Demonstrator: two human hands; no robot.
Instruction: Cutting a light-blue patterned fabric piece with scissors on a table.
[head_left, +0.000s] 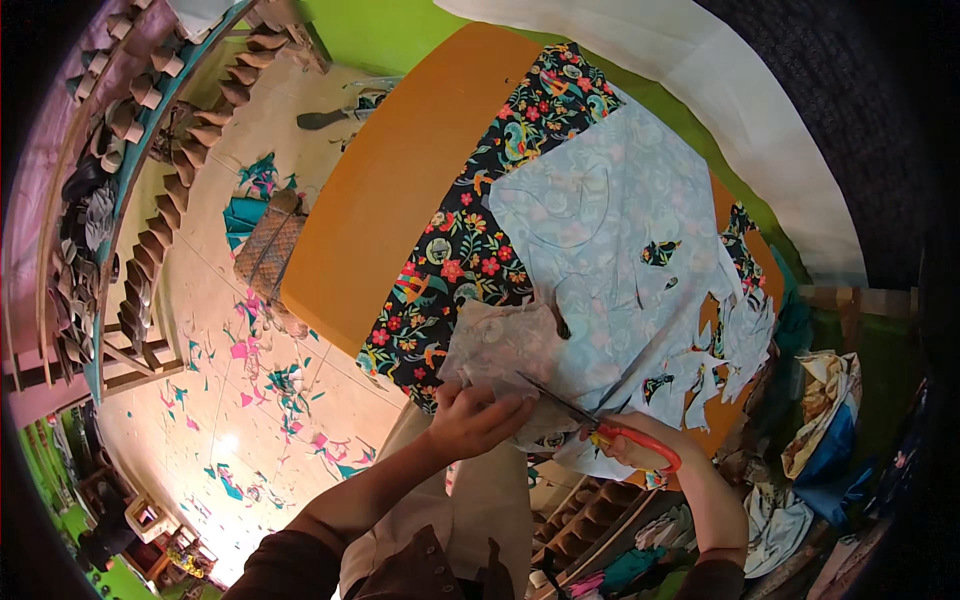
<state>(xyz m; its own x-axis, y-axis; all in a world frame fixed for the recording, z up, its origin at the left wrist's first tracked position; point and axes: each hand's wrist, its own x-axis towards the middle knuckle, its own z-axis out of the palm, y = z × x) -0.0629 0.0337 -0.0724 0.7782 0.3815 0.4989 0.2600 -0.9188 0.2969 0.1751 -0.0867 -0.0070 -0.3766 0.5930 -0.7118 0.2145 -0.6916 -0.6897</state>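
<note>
My right hand [632,447] is closed round the red-orange handles of a pair of scissors [664,452], near the table's close edge. The scissors' blades are apart and point left and away, at the near edge of the pale-backed floral fabric [580,280]. My left hand [483,416] has its fingers curled on a loose pale flap of that fabric [502,340], just left of the blade tips. Along the left side the fabric shows its printed face, black with bright flowers and birds [459,245]. Cut gaps and ragged strips [735,340] mark its right part.
The fabric lies over an orange table [400,150]. Wooden shoe lasts line racks [180,170] at the left. Scraps [290,385] litter the tiled floor beside a brown woven bundle [272,245]. Crumpled cloths [780,515] and another rack [590,520] stand at the near right.
</note>
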